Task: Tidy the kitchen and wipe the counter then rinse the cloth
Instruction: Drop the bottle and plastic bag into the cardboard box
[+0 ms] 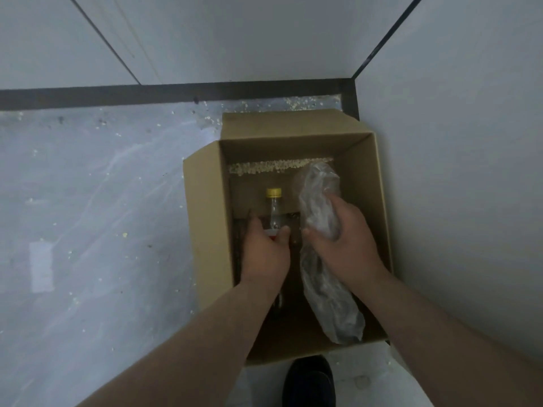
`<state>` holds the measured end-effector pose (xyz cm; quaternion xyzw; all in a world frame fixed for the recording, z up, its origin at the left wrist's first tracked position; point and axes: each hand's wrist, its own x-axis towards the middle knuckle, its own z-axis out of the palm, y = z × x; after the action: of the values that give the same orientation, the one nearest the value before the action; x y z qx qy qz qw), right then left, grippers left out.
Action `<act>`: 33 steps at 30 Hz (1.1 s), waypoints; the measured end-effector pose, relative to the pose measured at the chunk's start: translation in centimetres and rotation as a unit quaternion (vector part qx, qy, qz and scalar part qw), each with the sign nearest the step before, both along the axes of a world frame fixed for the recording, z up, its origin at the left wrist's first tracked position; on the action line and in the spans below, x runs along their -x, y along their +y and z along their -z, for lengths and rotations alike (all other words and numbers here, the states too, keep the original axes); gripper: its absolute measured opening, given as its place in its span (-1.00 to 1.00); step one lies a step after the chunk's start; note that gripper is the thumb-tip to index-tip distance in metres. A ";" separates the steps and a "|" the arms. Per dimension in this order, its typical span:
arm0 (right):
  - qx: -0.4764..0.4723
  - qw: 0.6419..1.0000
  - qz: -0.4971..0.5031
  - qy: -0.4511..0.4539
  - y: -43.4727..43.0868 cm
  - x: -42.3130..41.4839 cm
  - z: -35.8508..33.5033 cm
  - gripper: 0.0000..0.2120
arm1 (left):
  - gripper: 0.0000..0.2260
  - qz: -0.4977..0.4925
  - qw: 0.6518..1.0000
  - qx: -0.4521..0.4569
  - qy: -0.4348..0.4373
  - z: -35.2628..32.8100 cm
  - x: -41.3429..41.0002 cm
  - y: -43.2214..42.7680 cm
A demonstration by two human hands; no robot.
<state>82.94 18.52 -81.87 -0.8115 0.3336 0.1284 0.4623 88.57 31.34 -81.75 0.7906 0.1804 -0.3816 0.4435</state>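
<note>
1. I am looking straight down into an open cardboard box (202,230) that stands on the floor (102,201), tucked into the corner beside the wall (455,201). Both my hands are inside it.
2. My left hand (264,254) is curled round the lower body of a clear bottle (274,212), with the thumb on its right side. The bottle's long axis runs directly away from me, and the yellow cap (273,192) points to the far wall of the box.
3. My right hand (343,245) grips a plastic-wrapped bundle (332,304) about its middle, fingers wrapped over the top. Its long axis also runs near to far, leaning a little so that its near end sits towards the box's right front corner.
4. The two things lie side by side, nearly parallel: the bottle in the left half and the bundle in the right, each under its own hand, with a narrow gap between them.
5. I judge this to be the tidying step. Each hand can set down or lift its own thing along that axis without crossing the other.
6. Pale crumbs (273,167) lie along the far edge of the box floor, beyond the cap.
7. I cannot tell whether the bottle and bundle rest on the bottom or hang just above it.
8. No desk or cloth is in view, so I take the wiping and rinsing as not yet begun.
</note>
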 end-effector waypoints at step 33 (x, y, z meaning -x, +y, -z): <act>0.036 0.998 -0.048 0.024 6.3 -3.7 -41.2 -0.57 | -0.56 0.382 0.900 -0.068 -0.196 -40.5 -9.8 15.0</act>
<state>86.63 24.82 -40.68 -0.8392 0.3099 0.1581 0.4181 98.41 46.32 -41.24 0.8857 -0.2009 -0.3461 0.2353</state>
